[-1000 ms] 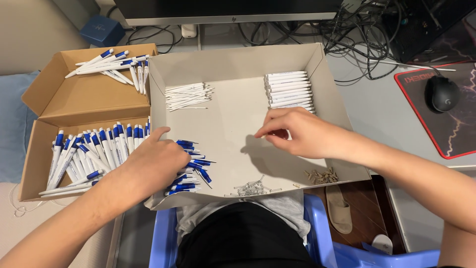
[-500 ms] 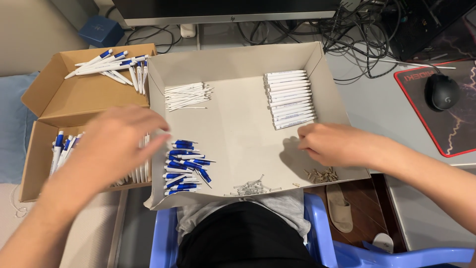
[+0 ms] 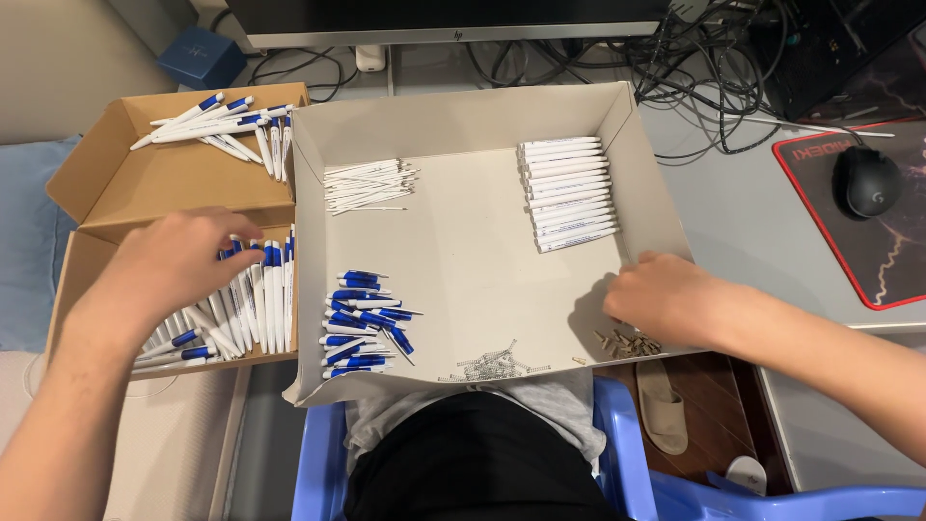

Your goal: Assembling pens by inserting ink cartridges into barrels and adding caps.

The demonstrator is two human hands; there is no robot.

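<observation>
My left hand (image 3: 174, 265) lies palm down on a row of white-and-blue pens (image 3: 260, 299) in the near half of a brown cardboard box (image 3: 164, 183); its fingers hide whatever is under them. My right hand (image 3: 666, 299) is curled at the near right corner of a white tray (image 3: 463, 111), fingertips just above a small pile of brass tips (image 3: 629, 342). In the tray lie blue pen parts (image 3: 362, 323), thin white refills (image 3: 371, 183), white barrels (image 3: 569, 193) and small springs (image 3: 487, 367).
More pens (image 3: 217, 121) lie in the far half of the brown box. A black mouse (image 3: 866, 181) sits on a red-edged pad (image 3: 897, 260) at the right, with tangled cables (image 3: 704, 58) and a monitor base behind. A blue chair (image 3: 617, 453) is below.
My left hand has left the blue parts in the tray and gone left onto the pens in the brown box. My right hand has slid from the tray's middle to the brass tips.
</observation>
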